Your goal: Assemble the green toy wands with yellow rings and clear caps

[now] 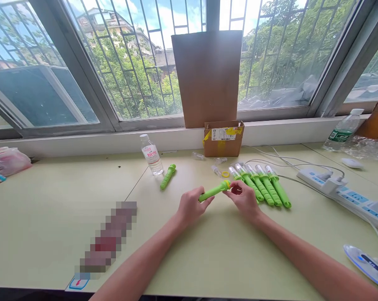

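Observation:
My left hand [191, 205] is wrapped round a bright green plastic stick handle [212, 192], tilted up to the right above the table. At its far end sits a yellow ring [227, 184], pinched by the fingertips of my right hand [243, 198]. Just beyond my right hand, several green sticks with clear caps [266, 186] lie side by side. Another green handle [168, 177], with no clear cap, rests left of centre. A loose yellow ring [225, 174] and a clear cap [216, 170] lie behind the held handle.
A water bottle [152, 155] stands behind the lone handle. At the back is a small cardboard box [223, 144], with a brown board [209, 79] upright behind it. A power strip [348, 196] with cables lies right. Another bottle [342, 131] stands at the back right.

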### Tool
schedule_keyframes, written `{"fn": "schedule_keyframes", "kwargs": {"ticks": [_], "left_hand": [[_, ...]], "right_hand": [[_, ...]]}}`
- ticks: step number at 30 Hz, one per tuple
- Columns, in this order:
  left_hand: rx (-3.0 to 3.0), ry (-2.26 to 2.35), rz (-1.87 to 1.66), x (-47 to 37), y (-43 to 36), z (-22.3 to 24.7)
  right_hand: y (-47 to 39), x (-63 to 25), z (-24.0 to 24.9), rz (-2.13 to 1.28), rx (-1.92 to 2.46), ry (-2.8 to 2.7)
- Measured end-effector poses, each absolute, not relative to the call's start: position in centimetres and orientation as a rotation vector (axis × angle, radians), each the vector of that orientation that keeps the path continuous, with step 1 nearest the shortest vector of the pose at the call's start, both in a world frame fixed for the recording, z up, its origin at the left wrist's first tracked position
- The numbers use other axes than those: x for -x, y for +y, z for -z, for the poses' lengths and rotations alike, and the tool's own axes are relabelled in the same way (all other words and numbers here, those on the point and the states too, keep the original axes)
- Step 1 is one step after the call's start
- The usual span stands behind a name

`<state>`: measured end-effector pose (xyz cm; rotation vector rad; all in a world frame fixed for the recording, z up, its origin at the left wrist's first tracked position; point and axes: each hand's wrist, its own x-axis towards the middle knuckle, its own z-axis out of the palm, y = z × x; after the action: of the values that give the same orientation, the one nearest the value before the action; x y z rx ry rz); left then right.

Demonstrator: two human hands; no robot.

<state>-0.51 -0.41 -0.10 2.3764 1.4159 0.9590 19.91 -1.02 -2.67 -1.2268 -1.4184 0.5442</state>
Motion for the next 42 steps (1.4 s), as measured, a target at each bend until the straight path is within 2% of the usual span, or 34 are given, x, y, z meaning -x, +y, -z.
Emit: {"fn": "schedule_keyframes", "kwargs": {"ticks": [9, 42], "left_hand": [[-2.489, 1.485, -0.837, 0.57, -0.42, 0.52], [-1.795, 1.323, -0.892, 0.14, -0.1, 0.2]], "right_hand": [[-1.03, -20.04, 2.54, -0.557, 1.196, -1.464], [-1.01, -19.91, 2.38, -0.548, 1.197, -1.525]]}}
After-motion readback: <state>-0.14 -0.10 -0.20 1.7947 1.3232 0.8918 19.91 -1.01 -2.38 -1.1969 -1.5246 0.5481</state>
